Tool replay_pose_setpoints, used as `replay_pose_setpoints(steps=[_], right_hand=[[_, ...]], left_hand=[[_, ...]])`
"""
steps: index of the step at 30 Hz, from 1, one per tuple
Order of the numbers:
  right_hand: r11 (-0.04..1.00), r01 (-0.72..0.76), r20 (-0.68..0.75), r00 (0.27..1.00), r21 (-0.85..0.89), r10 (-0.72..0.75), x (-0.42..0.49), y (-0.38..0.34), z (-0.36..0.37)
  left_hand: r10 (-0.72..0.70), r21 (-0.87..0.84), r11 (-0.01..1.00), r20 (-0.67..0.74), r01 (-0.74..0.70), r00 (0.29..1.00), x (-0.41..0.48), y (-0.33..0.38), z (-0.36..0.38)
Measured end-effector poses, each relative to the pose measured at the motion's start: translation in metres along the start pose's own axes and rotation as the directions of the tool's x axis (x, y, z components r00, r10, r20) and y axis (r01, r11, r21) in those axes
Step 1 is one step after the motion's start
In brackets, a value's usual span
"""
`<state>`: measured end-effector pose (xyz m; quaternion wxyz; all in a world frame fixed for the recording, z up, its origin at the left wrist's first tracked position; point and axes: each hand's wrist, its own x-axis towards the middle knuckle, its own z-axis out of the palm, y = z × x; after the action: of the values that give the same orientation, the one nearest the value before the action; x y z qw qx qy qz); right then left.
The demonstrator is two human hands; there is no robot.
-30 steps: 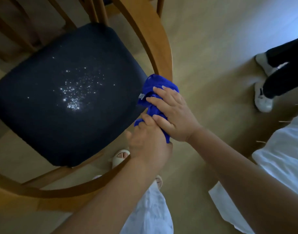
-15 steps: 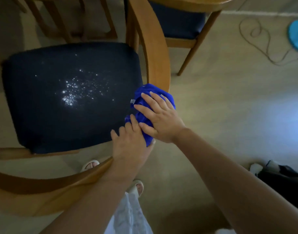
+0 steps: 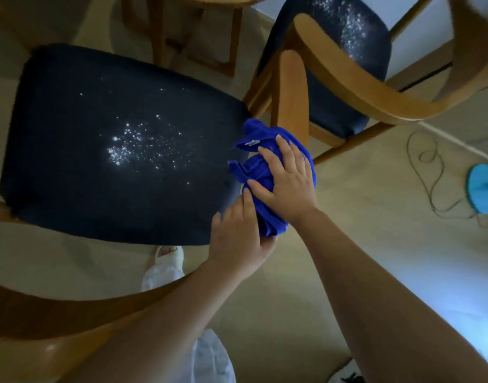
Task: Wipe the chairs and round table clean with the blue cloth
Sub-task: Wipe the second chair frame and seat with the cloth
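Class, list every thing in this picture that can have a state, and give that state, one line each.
blue cloth, bunched up at the near seat's right edge.
right hand, flat on the cloth, fingers spread.
left hand, holds the cloth's lower end.
near chair seat, speckled with white bits, unwiped.
far chair seat, speckled white too.
cord, lying loose in loops.

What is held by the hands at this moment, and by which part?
The blue cloth, bunched: the left hand grips its lower end, the right hand presses flat on its top.
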<state>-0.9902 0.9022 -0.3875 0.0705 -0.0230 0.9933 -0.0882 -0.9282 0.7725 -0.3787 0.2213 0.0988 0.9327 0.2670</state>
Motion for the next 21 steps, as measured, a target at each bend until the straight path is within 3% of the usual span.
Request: replay_pose_setpoints(steps=[6, 11, 21], right_hand=[[0.999, 0.043, -0.056, 0.998, -0.008, -0.043, 0.028, 0.017, -0.003], [0.973, 0.228, 0.036, 0.973, -0.033, -0.227, 0.055, 0.034, -0.018], [0.933, 0.346, 0.097, 0.937, -0.104, -0.336, 0.164, 0.059, -0.041]], left_hand=[[0.029, -0.164, 0.986, -0.011, -0.03, 1.0, 0.044, 0.009, -0.005], [-0.013, -0.243, 0.97, 0.035, 0.022, 0.999, 0.052, 0.011, -0.007], [-0.218, -0.543, 0.824, -0.043, 0.16, 0.975, 0.138, 0.043, -0.022]])
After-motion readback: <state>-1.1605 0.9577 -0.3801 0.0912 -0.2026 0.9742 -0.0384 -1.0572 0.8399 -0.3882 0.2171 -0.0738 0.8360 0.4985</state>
